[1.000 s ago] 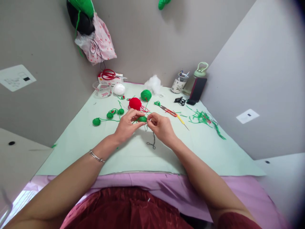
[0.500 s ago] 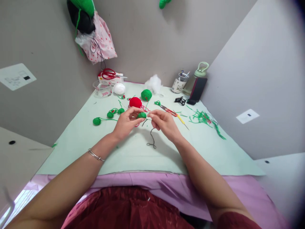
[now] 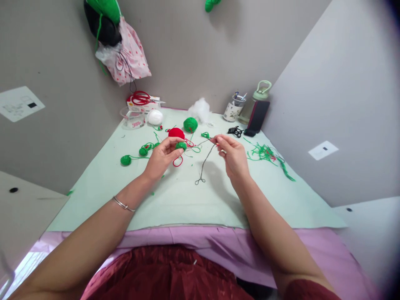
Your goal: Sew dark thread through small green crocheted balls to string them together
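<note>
My left hand (image 3: 159, 160) pinches a small green crocheted ball (image 3: 181, 146) between thumb and fingertips. A dark grey thread (image 3: 205, 160) runs from the ball's side across to my right hand (image 3: 233, 155). There the thumb and forefinger are closed on the thread; whether a needle is between them is too small to tell. The thread's tail hangs down to a curled, looped end above the table. Just behind my left hand lies a red yarn ball (image 3: 176, 133), with a loose red strand (image 3: 178, 162) below the green ball. My right hand hides the orange-handled snips.
Green yarn ball (image 3: 190, 124), white stuffing (image 3: 200, 109) and white yarn ball (image 3: 155, 117) lie farther back. Small green crocheted balls (image 3: 126, 160) sit left. Yarn scraps (image 3: 265, 153), a black clip (image 3: 235, 131), a phone (image 3: 259, 118) and a bottle (image 3: 251, 105) are right. Red scissors (image 3: 141, 98) rest on a box.
My right hand has moved right and slightly up, away from the green ball, drawing the thread out between them. My left hand has shifted slightly left with the ball.
</note>
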The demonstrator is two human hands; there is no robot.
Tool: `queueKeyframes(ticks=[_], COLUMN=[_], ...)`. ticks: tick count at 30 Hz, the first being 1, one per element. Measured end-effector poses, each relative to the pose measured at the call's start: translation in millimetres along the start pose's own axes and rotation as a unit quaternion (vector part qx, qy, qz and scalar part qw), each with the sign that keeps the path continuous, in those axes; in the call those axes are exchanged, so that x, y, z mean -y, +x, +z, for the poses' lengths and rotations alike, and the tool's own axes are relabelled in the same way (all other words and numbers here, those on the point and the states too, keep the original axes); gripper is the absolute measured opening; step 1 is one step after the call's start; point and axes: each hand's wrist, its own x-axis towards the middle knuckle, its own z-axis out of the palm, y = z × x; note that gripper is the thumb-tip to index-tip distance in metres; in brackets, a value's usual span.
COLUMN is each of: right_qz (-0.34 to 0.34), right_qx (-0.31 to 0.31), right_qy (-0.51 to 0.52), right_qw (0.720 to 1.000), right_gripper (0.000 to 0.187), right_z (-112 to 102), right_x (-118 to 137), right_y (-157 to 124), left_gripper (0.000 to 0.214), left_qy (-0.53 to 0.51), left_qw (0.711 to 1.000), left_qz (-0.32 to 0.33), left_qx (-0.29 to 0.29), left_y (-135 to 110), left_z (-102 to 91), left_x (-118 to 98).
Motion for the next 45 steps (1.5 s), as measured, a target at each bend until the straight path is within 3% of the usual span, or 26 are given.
queueKeyframes(ticks=[4,7,9,12,17,21,31,34,41,45], right_qz=[-0.181,-0.217,-0.160,-0.031,0.151,0.210,0.150,0.105,-0.024,-0.065], right_qx=[-0.097,-0.142,-0.104,0.036,0.212,0.296,0.355,0.365,0.418,0.430], right_qy=[-0.142,-0.133,-0.058,0.044,0.103,0.148,0.105,0.076,-0.103,-0.145], right_qw=[0.968,0.957,0.980,0.998,0.960,0.920,0.917,0.922,0.902,0.888], right_gripper=[0.028,0.026,0.025,0.026,0.035,0.033,0.032,0.032,0.033,0.033], right_z=[-24.0,-30.5,-22.5,2.5,37.9,43.9,34.5,32.0,24.7,26.2], right_x=[0.6,3.0,4.6,3.8,-5.1,-4.8,8.7,13.3,23.4,25.0], right_y=[16.2,21.0,16.0,-0.6,-27.6,-37.2,-40.4,-41.2,-45.5,-48.4], left_gripper=[0.027,0.027,0.027,0.028,0.027,0.028,0.031,0.030,0.028,0.035], left_qy=[-0.067,-0.078,-0.045,0.017,0.083,0.133,0.163,0.159,0.117,0.045], left_qw=[0.997,0.997,0.999,0.999,0.994,0.988,0.980,0.982,0.991,0.997], left_qz=[-0.023,-0.026,-0.009,0.028,0.068,0.082,0.106,0.103,0.070,0.031], left_qx=[-0.001,-0.004,0.002,0.016,0.003,-0.018,-0.029,-0.025,0.008,0.048], left_y=[1.2,1.2,0.0,-3.6,-8.7,-7.8,-4.0,-4.1,-6.0,-5.7], left_z=[0.3,0.3,0.9,3.5,6.2,2.5,-3.6,-2.5,2.6,2.9], left_x=[-2.0,-1.1,0.3,0.8,-1.1,1.5,6.3,4.4,1.2,1.7])
